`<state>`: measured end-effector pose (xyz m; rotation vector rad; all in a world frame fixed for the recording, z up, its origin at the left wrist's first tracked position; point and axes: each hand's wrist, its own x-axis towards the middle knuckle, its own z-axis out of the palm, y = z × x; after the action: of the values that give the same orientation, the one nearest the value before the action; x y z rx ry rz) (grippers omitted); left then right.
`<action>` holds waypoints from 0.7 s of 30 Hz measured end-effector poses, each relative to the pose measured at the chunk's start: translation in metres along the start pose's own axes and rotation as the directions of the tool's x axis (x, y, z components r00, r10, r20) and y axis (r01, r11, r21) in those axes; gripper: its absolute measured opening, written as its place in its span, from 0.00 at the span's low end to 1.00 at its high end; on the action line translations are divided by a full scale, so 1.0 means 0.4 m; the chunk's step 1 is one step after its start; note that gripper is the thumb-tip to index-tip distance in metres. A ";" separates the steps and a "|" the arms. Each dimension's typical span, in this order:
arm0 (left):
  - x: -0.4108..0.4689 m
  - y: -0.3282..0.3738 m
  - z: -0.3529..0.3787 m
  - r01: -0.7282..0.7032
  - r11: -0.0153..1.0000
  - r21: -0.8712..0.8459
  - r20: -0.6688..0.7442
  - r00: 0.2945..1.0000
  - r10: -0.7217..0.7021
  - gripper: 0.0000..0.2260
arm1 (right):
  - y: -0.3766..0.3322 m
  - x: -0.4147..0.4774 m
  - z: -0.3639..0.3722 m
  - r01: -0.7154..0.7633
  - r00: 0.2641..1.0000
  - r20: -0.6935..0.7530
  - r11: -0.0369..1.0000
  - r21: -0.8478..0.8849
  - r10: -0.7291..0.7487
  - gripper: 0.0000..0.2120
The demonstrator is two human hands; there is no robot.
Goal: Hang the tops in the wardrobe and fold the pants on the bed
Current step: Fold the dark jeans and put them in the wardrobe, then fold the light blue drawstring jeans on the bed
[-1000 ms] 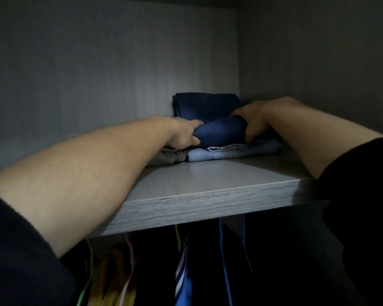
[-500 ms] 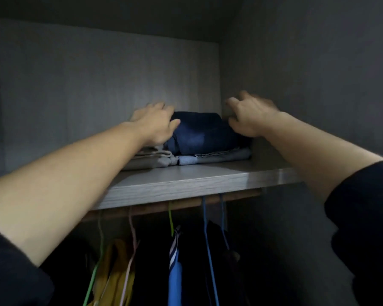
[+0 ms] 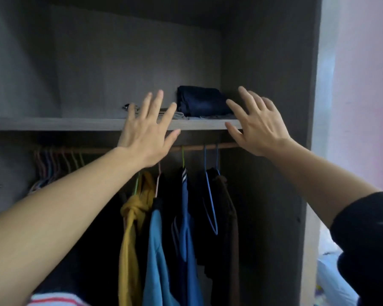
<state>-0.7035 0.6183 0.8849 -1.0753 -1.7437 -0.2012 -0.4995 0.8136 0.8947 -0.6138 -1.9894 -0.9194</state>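
**Pants up on the shelf**

The left hand (image 3: 146, 131) and right hand (image 3: 257, 127), wide open and empty, are just in front of the shelf (image 3: 53, 124). Folded blue pants (image 3: 202, 100) lie on its right end. A bump could knock them off.

the left hand (image 3: 147, 131) covered part of the shelf (image 3: 53, 124) edge and much of the pale folded pieces (image 3: 177, 114) behind it. the right hand (image 3: 258, 127) hid the lower right corner of the folded dark blue pants (image 3: 200, 100); its far fingers were blurred. a small dark thing (image 3: 127, 106) at the pile's left end was too small to tell. the hung tops (image 3: 159, 250) ran off the bottom edge, the darkest ones lost in shadow. a striped cloth (image 3: 53, 301) was cut off there too.
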 end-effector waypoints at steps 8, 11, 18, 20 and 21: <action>-0.199 0.134 -0.113 0.053 0.977 -0.206 -0.031 0.998 -0.061 0.31 | 0.030 -0.280 -0.169 -0.031 0.993 0.108 0.998 -0.048 0.036 0.30; -0.255 0.272 -0.124 0.064 0.941 -0.333 -0.039 0.996 -0.082 0.32 | 0.082 -0.424 -0.205 -0.048 0.982 0.181 0.996 -0.074 0.060 0.30; -0.304 0.727 -0.211 -0.001 0.830 -0.558 0.004 1.000 0.004 0.32 | 0.358 -0.812 -0.335 -0.198 0.903 0.344 0.960 -0.198 0.257 0.33; -0.291 0.888 -0.260 -0.054 0.777 -0.627 -0.017 0.998 0.056 0.32 | 0.470 -0.936 -0.393 -0.228 0.874 0.367 0.937 -0.265 0.317 0.33; -0.284 0.975 -0.289 -0.084 0.744 -0.663 -0.036 0.996 0.080 0.32 | 0.529 -1.000 -0.424 -0.239 0.857 0.383 0.924 -0.300 0.346 0.33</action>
<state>-0.3308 0.7152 0.7113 -1.6565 -1.6417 -0.8233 -0.0584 0.7770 0.7007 -1.3239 -2.0890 -0.8956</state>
